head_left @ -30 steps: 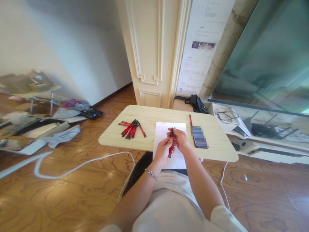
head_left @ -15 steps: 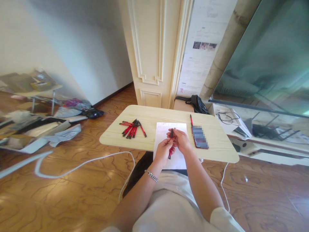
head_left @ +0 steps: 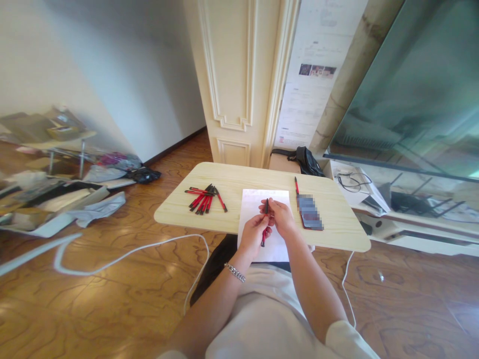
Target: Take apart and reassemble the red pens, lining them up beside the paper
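Over a white sheet of paper [head_left: 249, 199], a red and black pen [head_left: 264, 238] is held between both hands. My left hand [head_left: 255, 228] is closed around its middle, thumb along the barrel. My right hand [head_left: 280, 214] grips the pen's upper, black end, with fingers partly hidden behind it. To the left on the table lies a loose pile of several red and black pens [head_left: 205, 199]. Right of the paper, another red pen [head_left: 297, 185] touches or nearly touches a phone [head_left: 310, 214] whose screen is blurred out.
The light wooden table [head_left: 337, 229] has rounded corners. White cables [head_left: 130, 253] run along the floor. Behind the table is a black bag [head_left: 309, 162]. Boxes and bags [head_left: 41, 204] clutter the left side; a white cabinet [head_left: 419, 239] stands below a large dark screen [head_left: 415, 94].
Almost nothing differs. Both hands stay on the pen over the paper, and the pen's top tilts very slightly to the right.
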{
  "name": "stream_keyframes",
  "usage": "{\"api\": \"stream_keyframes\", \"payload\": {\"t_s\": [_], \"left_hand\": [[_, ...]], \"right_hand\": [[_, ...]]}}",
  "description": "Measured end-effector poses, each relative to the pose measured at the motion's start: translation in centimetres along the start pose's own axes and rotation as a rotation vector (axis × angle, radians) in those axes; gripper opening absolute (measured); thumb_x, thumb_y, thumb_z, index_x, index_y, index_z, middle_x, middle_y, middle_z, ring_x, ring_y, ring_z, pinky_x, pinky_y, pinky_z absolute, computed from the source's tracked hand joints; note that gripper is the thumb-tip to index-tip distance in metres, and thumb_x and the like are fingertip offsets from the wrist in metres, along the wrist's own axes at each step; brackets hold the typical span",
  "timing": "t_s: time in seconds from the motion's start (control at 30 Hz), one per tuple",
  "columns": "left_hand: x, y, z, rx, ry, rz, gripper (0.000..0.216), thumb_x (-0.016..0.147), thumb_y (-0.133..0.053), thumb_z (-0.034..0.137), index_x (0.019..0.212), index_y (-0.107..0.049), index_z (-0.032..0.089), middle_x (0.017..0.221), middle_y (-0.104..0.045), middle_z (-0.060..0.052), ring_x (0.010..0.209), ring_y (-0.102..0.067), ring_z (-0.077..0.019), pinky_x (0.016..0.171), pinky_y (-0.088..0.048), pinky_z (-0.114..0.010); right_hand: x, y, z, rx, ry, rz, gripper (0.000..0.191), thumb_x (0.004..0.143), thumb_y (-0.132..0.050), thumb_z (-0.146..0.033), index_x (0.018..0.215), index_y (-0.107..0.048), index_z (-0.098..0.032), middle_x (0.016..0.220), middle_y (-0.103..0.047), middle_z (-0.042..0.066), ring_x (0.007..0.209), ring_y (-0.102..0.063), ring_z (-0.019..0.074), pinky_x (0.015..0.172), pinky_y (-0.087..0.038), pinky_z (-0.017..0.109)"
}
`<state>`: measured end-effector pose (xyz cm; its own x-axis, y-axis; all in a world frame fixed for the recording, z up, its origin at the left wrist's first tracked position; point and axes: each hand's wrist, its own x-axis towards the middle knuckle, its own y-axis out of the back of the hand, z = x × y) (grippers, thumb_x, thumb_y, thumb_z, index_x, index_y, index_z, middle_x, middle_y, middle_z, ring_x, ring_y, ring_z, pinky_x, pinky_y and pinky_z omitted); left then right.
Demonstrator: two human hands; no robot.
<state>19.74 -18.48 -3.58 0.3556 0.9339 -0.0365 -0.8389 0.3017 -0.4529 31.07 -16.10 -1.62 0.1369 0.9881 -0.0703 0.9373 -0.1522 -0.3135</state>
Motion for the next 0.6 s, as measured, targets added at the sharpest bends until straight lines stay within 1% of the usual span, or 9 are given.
{"api": "stream_keyframes", "payload": {"t_s": [0.1,0.17,0.23,0.3,0.4,0.5,0.6], "left_hand": [[0.0,0.0,0.04,0.017,-0.013,-0.011,0.026,0.079,-0.063,0.04,0.086,-0.063,0.014,0.075,-0.061,-0.004,0.053,-0.05,-0.0075,0.047,-0.034,-0.021],[0.01,-0.02,0.05,0.021,-0.016,-0.02,0.026,0.08,-0.063,0.039,0.086,-0.064,0.014,0.075,-0.061,-0.004,0.051,-0.048,-0.0072,0.046,-0.033,-0.021],[0.01,-0.03,0.0,0.018,-0.015,-0.022,0.026,0.08,-0.063,0.039,0.085,-0.063,0.014,0.074,-0.061,-0.004,0.051,-0.048,-0.0073,0.047,-0.034,-0.021],[-0.03,-0.03,-0.09,0.017,-0.009,-0.009,0.026,0.079,-0.063,0.039,0.084,-0.063,0.014,0.073,-0.061,-0.004,0.051,-0.049,-0.0075,0.047,-0.035,-0.022],[-0.11,-0.04,-0.16,0.018,-0.006,0.012,0.026,0.078,-0.064,0.04,0.083,-0.064,0.014,0.073,-0.061,-0.004,0.052,-0.049,-0.0077,0.047,-0.035,-0.021],[-0.16,-0.08,-0.1,0.017,-0.014,0.009,0.027,0.078,-0.064,0.04,0.083,-0.064,0.014,0.074,-0.062,-0.005,0.052,-0.05,-0.0078,0.047,-0.035,-0.021],[-0.16,-0.1,-0.02,0.023,-0.018,0.001,0.028,0.078,-0.064,0.04,0.086,-0.065,0.014,0.076,-0.063,-0.006,0.053,-0.05,-0.0079,0.047,-0.035,-0.021]], "right_hand": [[-0.1,-0.4,-0.18,-0.062,0.085,0.056,0.037,0.07,-0.071,-0.05,0.084,-0.064,-0.017,0.072,-0.064,0.003,0.059,-0.054,0.0119,0.047,-0.039,0.022],[-0.14,-0.47,-0.13,-0.063,0.099,0.06,0.035,0.068,-0.073,-0.048,0.079,-0.062,-0.017,0.067,-0.061,0.001,0.055,-0.051,0.0104,0.046,-0.038,0.022],[-0.17,-0.3,0.03,-0.034,0.076,0.028,0.035,0.07,-0.071,-0.049,0.08,-0.062,-0.017,0.069,-0.062,0.001,0.051,-0.048,0.0092,0.043,-0.034,0.022],[-0.19,-0.04,0.15,0.001,0.033,-0.023,0.036,0.072,-0.067,-0.051,0.086,-0.064,-0.017,0.075,-0.064,0.003,0.049,-0.048,0.0091,0.04,-0.031,0.022],[-0.16,0.17,0.09,0.016,-0.022,-0.046,0.04,0.073,-0.066,-0.051,0.094,-0.066,-0.017,0.082,-0.067,0.007,0.055,-0.054,0.0118,0.041,-0.033,0.022],[-0.09,0.0,-0.18,-0.025,0.012,0.012,0.04,0.074,-0.066,-0.051,0.095,-0.066,-0.017,0.084,-0.067,0.007,0.067,-0.058,0.0143,0.049,-0.041,0.023],[-0.03,-0.22,-0.24,-0.083,0.079,0.079,0.037,0.069,-0.072,-0.048,0.089,-0.064,-0.017,0.073,-0.064,0.003,0.066,-0.057,0.0135,0.055,-0.044,0.023]]}}
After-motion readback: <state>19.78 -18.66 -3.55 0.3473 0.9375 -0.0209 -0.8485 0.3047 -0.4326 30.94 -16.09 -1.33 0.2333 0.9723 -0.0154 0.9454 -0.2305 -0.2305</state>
